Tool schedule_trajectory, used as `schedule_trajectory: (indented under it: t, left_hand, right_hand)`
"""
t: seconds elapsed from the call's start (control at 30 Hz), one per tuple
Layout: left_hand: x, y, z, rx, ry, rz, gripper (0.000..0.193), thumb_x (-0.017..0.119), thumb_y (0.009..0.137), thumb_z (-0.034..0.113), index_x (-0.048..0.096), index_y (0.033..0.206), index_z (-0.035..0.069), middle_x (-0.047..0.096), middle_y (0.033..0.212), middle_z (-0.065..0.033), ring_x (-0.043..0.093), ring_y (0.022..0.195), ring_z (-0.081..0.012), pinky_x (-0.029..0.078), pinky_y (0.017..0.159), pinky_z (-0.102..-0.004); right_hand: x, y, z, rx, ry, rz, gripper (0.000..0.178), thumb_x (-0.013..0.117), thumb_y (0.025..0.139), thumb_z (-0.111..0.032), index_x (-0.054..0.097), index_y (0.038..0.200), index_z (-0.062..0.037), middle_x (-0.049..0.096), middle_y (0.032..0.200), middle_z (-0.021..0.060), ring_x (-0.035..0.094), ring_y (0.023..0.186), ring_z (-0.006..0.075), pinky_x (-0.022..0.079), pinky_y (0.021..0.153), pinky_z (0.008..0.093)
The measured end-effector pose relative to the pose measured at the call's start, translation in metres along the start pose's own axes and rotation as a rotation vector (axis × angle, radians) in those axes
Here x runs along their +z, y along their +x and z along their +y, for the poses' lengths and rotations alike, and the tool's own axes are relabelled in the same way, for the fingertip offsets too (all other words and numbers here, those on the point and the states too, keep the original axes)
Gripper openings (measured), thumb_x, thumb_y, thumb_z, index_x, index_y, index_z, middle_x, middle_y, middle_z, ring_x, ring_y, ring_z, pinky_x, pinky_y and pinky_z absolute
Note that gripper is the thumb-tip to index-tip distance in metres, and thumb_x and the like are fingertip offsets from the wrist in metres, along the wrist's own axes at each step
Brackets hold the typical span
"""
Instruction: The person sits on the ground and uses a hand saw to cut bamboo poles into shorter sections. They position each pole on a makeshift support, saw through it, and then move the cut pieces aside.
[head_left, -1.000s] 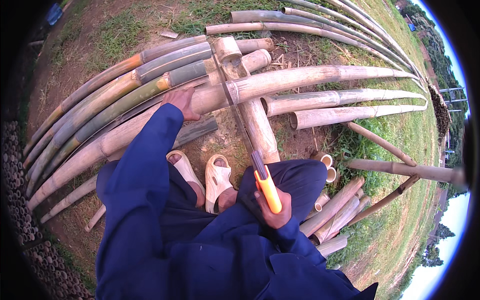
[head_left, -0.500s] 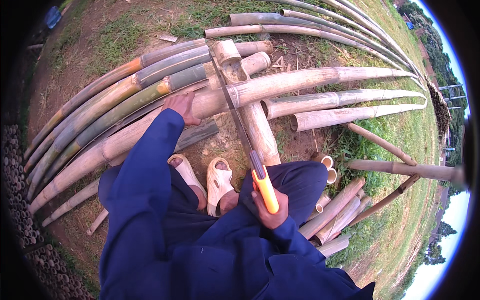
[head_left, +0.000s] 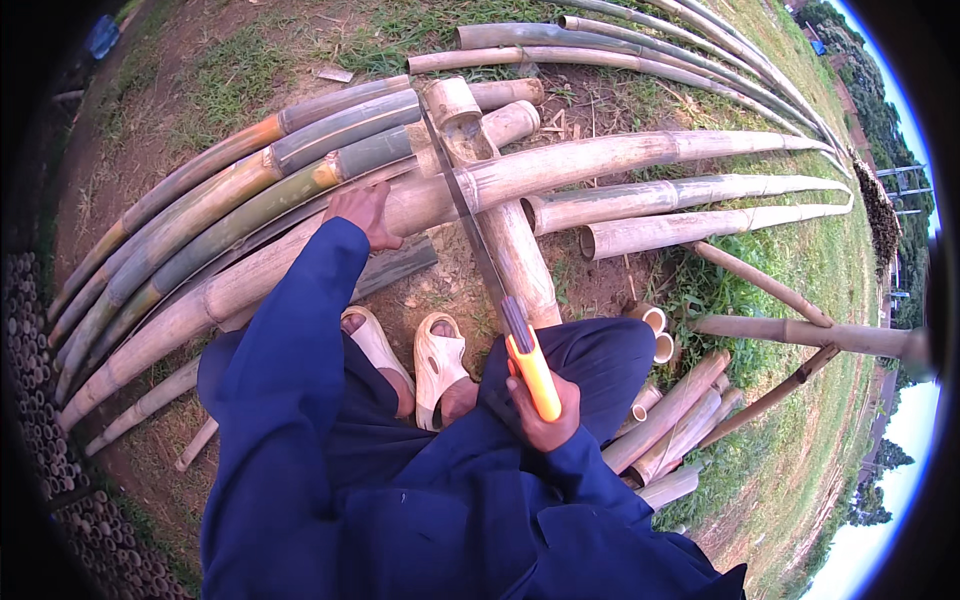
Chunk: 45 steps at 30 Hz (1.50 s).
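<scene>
A thick, pale bamboo pole lies across in front of me, over a short bamboo support with a notched far end. My left hand grips the pole from above, its fingers spread over the near side, left of the saw. In my right hand, closed around the orange-yellow handle, is a hand saw. Its long, dark blade points away from me and crosses the pole just right of my left hand. How deep the blade sits in the bamboo I cannot tell.
Several greenish bamboo poles lie beyond on the left, more poles at the far right. Short cut pieces lie by my right knee, next to a pole frame. My sandals stand below the pole. Stacked bamboo ends line the left edge.
My right hand and the saw have shifted very slightly forward. My left hand stays in the same place on the pole.
</scene>
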<state>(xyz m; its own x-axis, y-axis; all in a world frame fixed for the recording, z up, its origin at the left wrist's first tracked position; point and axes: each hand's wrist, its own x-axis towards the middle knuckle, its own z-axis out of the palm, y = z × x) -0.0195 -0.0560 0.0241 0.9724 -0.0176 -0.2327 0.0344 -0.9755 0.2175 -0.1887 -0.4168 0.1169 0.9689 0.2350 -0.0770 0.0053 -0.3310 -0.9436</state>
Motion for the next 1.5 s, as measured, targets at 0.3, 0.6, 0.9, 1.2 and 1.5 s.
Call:
schedule_trajectory:
  t: [0.3,0.6,0.9,1.2,1.5]
  left_hand:
    - [-0.009,0.008,0.014,-0.018,-0.072,0.052,0.079,0.086,0.062,0.051,0.062,0.119,0.003,0.074,0.104,-0.0221,0.072,0.101,-0.0409,0.056,0.091,-0.0498]
    - [0.002,0.004,-0.003,-0.002,0.001,0.001,0.081,0.086,0.062,0.053,0.06,0.122,0.004,0.073,0.112,-0.0228,0.07,0.107,-0.0414,0.055,0.093,-0.0509]
    - [-0.013,0.003,-0.002,-0.024,-0.078,-0.05,0.097,0.085,0.062,0.05,0.056,0.142,0.003,0.071,0.119,-0.0268,0.067,0.115,-0.0432,0.052,0.102,-0.052]
    - [-0.01,0.01,-0.006,-0.034,-0.131,-0.092,0.092,0.083,0.061,0.049,0.058,0.136,0.002,0.07,0.117,-0.0285,0.066,0.113,-0.0455,0.052,0.1,-0.0508]
    - [-0.017,0.012,-0.002,-0.021,-0.1,-0.105,0.088,0.085,0.061,0.048,0.059,0.134,0.005,0.071,0.114,-0.0276,0.067,0.113,-0.0446,0.053,0.099,-0.0509]
  right_hand:
    - [0.029,0.072,0.02,-0.104,0.005,0.049,0.012,0.075,0.093,-0.007,0.068,0.095,0.0031,0.062,0.066,0.0119,0.056,0.058,0.0145,0.047,0.057,0.0337]
    - [-0.035,-0.063,-0.015,0.008,-0.179,-0.03,0.034,0.074,0.091,-0.002,0.072,0.124,0.0014,0.078,0.1,0.0173,0.079,0.088,0.0267,0.058,0.081,0.0312]
    - [0.035,0.065,0.015,-0.012,0.036,-0.003,0.012,0.075,0.094,-0.008,0.069,0.096,0.0022,0.066,0.071,0.0107,0.059,0.063,0.0156,0.05,0.061,0.0341]
    - [-0.011,0.001,0.004,0.042,-0.102,-0.051,0.025,0.074,0.09,-0.003,0.073,0.115,0.0022,0.074,0.084,0.0192,0.077,0.08,0.0282,0.057,0.071,0.034]
    - [-0.006,0.001,0.003,-0.019,-0.087,-0.018,0.029,0.075,0.091,-0.003,0.072,0.119,0.0025,0.075,0.085,0.0161,0.075,0.075,0.021,0.056,0.071,0.0323]
